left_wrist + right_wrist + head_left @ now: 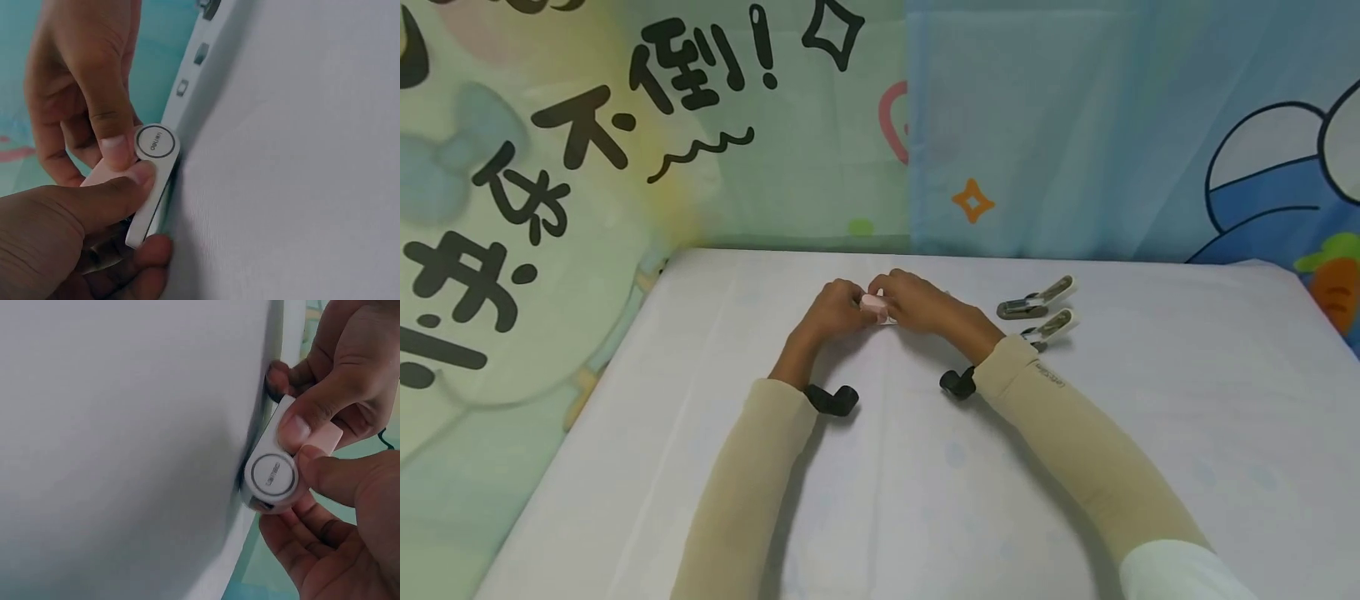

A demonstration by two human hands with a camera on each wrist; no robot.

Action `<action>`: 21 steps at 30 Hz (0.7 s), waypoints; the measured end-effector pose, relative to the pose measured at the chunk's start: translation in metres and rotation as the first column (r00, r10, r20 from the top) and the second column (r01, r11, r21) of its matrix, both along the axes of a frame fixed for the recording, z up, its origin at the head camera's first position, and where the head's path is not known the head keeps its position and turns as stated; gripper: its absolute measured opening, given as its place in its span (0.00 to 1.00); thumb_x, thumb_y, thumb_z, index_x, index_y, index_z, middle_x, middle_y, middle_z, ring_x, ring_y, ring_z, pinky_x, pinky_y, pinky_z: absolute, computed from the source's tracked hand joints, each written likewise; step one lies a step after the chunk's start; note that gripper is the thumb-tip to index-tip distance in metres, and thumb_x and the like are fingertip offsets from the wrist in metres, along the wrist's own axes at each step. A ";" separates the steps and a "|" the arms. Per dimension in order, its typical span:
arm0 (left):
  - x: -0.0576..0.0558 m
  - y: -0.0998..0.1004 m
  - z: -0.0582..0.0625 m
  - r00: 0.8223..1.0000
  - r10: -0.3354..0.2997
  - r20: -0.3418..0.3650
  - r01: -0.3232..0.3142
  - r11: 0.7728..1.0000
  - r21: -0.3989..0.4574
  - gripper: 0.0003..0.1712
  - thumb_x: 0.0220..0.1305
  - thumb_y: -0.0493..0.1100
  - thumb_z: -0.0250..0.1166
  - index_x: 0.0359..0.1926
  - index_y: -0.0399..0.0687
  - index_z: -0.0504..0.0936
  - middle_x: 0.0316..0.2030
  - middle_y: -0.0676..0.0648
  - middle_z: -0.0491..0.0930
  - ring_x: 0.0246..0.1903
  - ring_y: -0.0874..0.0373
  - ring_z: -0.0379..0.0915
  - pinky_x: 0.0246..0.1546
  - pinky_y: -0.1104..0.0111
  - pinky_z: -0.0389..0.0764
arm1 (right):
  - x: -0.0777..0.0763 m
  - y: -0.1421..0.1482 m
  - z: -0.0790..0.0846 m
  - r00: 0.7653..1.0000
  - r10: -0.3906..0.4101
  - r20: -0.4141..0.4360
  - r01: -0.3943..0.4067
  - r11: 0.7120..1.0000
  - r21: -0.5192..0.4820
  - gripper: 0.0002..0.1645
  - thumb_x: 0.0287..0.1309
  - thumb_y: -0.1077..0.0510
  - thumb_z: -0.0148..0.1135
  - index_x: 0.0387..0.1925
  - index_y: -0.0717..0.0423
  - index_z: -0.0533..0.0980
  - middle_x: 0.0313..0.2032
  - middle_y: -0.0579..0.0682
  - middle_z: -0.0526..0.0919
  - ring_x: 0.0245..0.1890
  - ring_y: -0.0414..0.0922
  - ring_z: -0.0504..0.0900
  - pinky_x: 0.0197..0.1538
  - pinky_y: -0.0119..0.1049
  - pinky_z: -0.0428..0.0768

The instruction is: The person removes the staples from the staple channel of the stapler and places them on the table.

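Near the far table edge, both hands hold a small white-and-pink folding tool [873, 303]. It has a white arm, a pink arm and a round disc [155, 142] with lettering at the pivot. My left hand [835, 307] pinches the white arm, thumb on top and fingers beneath, as the left wrist view shows. With its thumb by the disc, my right hand [922, 302] grips the pivot end and pink part. A dark gap shows at the pivot end in the right wrist view. The tool's underside is hidden.
Two metal-and-white clipper-like tools [1036, 302] [1049, 328] lie right of the right hand. Small grey-edged pieces [200, 54] lie along the table's far side. A white cloth [880, 483] covers the table, and printed curtains [1037, 125] hang behind it.
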State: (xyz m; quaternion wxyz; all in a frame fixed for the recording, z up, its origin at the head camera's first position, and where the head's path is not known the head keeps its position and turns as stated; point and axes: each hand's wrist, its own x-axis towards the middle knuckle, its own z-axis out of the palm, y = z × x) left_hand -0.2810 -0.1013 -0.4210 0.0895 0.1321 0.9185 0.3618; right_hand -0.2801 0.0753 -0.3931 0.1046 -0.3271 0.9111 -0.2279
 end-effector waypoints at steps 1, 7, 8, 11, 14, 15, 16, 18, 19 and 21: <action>0.002 0.002 0.001 1.000 -0.011 0.010 0.010 1.000 0.010 0.13 0.55 0.45 0.74 0.29 0.38 0.84 0.19 0.46 0.79 0.25 0.54 0.71 0.26 0.68 0.69 | 0.002 0.002 0.001 1.000 0.003 0.006 -0.003 1.000 0.005 0.17 0.68 0.64 0.56 0.57 0.61 0.72 0.45 0.59 0.75 0.45 0.52 0.74 0.49 0.45 0.72; 0.012 0.007 0.002 0.994 -0.089 0.063 0.085 0.994 0.068 0.13 0.54 0.41 0.74 0.23 0.38 0.81 0.16 0.49 0.75 0.21 0.57 0.68 0.23 0.69 0.68 | 0.018 0.014 0.012 0.997 0.057 0.050 -0.061 0.996 0.068 0.22 0.68 0.63 0.56 0.62 0.53 0.70 0.46 0.57 0.75 0.42 0.50 0.75 0.44 0.46 0.74; 0.014 0.008 0.002 0.992 -0.108 0.073 0.102 0.992 0.079 0.12 0.54 0.40 0.74 0.23 0.38 0.81 0.16 0.49 0.74 0.20 0.58 0.68 0.22 0.70 0.68 | 0.021 0.016 0.014 0.996 0.066 0.053 -0.071 0.993 0.090 0.23 0.68 0.63 0.57 0.63 0.51 0.70 0.46 0.56 0.75 0.42 0.49 0.75 0.43 0.45 0.74; 0.020 0.013 0.003 0.979 -0.174 0.111 0.161 0.980 0.116 0.10 0.53 0.39 0.74 0.24 0.38 0.82 0.14 0.49 0.74 0.16 0.60 0.67 0.21 0.70 0.67 | 0.030 0.022 0.020 0.993 0.100 0.065 -0.109 0.982 0.156 0.26 0.67 0.65 0.57 0.64 0.47 0.71 0.45 0.54 0.75 0.39 0.47 0.74 0.40 0.42 0.73; 0.027 0.019 0.005 0.958 -0.253 0.133 0.235 0.962 0.135 0.09 0.54 0.38 0.75 0.26 0.38 0.84 0.14 0.49 0.75 0.15 0.61 0.68 0.20 0.71 0.68 | 0.040 0.029 0.025 0.986 0.152 0.075 -0.163 0.969 0.188 0.19 0.67 0.64 0.58 0.57 0.45 0.76 0.39 0.50 0.75 0.35 0.45 0.72 0.37 0.38 0.72; 0.030 0.022 0.005 0.951 -0.279 0.135 0.261 0.956 0.137 0.09 0.53 0.38 0.75 0.27 0.37 0.84 0.13 0.49 0.75 0.15 0.61 0.68 0.20 0.71 0.68 | 0.043 0.031 0.026 0.982 0.170 0.083 -0.183 0.966 0.183 0.15 0.68 0.63 0.57 0.52 0.46 0.78 0.38 0.49 0.75 0.34 0.44 0.71 0.37 0.38 0.72; 0.032 0.025 0.005 0.944 -0.303 0.131 0.286 0.949 0.134 0.09 0.53 0.38 0.75 0.27 0.37 0.84 0.13 0.50 0.75 0.15 0.61 0.67 0.20 0.71 0.68 | 0.047 0.033 0.027 0.978 0.187 0.089 -0.200 0.965 0.170 0.11 0.68 0.62 0.57 0.48 0.47 0.79 0.36 0.48 0.75 0.33 0.44 0.72 0.37 0.38 0.72; 0.038 0.030 0.005 0.934 -0.337 0.114 0.323 0.938 0.126 0.09 0.53 0.38 0.75 0.26 0.37 0.83 0.13 0.52 0.73 0.15 0.62 0.66 0.20 0.72 0.67 | 0.053 0.038 0.028 0.974 0.202 0.100 -0.214 0.967 0.136 0.07 0.70 0.60 0.55 0.40 0.46 0.79 0.33 0.45 0.76 0.32 0.43 0.72 0.37 0.38 0.71; 0.041 0.032 0.004 0.933 -0.346 0.103 0.334 0.935 0.120 0.10 0.52 0.39 0.75 0.25 0.38 0.83 0.13 0.53 0.71 0.16 0.63 0.64 0.20 0.72 0.66 | 0.056 0.040 0.028 0.974 0.199 0.105 -0.211 0.971 0.116 0.07 0.71 0.59 0.55 0.38 0.46 0.79 0.32 0.44 0.76 0.32 0.42 0.72 0.37 0.38 0.71; 0.048 0.036 0.005 0.932 -0.352 0.084 0.343 0.933 0.110 0.12 0.51 0.40 0.76 0.22 0.41 0.80 0.13 0.54 0.66 0.16 0.64 0.60 0.20 0.72 0.63 | 0.062 0.044 0.027 0.973 0.204 0.108 -0.213 0.974 0.079 0.10 0.72 0.58 0.53 0.35 0.46 0.78 0.30 0.43 0.76 0.31 0.42 0.72 0.37 0.38 0.72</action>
